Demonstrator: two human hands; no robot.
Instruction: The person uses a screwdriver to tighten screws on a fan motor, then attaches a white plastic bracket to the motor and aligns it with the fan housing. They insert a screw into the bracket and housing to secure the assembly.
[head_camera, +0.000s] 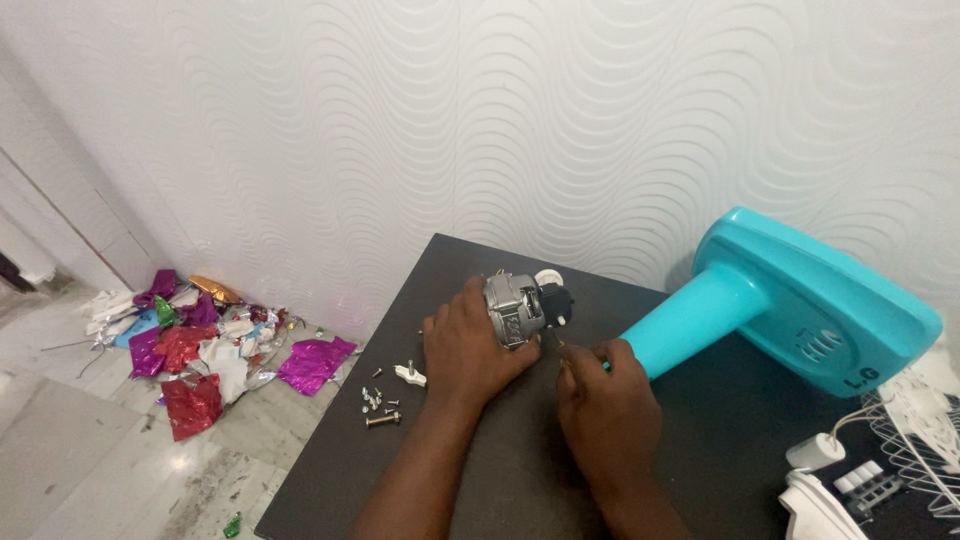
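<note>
Grey metal fan motor (515, 309) sits on the black tabletop (480, 480), beside the turquoise plastic fan stand (790, 300). My left hand (468, 345) grasps it; my right hand (600, 385) pinches something small at its base. Loose screws (378, 402) lie near.

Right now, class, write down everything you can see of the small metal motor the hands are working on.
The motor is a compact grey cast-metal block with a black part and a white knob on its right. It sits on the dark table, gripped by the left hand; the right hand pinches something thin beside it.
</note>
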